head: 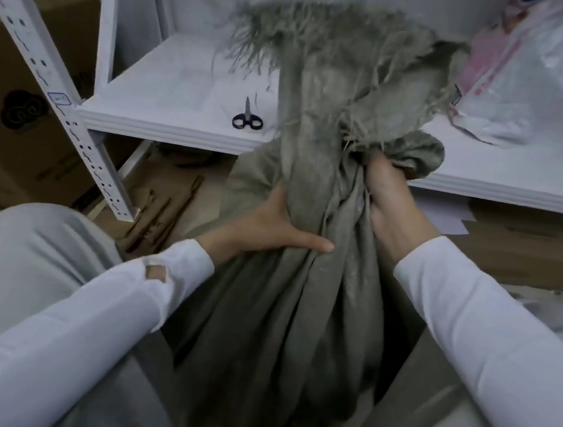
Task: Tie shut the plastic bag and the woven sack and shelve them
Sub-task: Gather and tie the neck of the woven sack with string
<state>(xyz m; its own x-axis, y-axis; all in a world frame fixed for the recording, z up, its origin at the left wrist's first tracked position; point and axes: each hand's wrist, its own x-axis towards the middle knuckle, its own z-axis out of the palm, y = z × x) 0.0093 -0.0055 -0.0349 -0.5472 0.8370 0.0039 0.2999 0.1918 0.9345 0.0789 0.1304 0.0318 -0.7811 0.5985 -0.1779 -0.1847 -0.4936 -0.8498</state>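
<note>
A grey-green woven sack [284, 317] stands between my knees on the floor, its neck gathered and its frayed top [328, 35] rising in front of the white shelf [165, 123]. My left hand [272, 226] grips the bunched neck from the left, thumb across the cloth. My right hand [388, 196] holds the neck from the right, fingers curled around a rolled fold of the sack. A clear plastic bag [527, 75] with pink contents lies on the shelf at the far right.
Black-handled scissors [247, 117] lie on the shelf left of the sack. A slotted white shelf upright [57, 102] slants across the left. Cardboard boxes [27, 85] stand at left, and flattened cardboard [524, 243] lies under the shelf.
</note>
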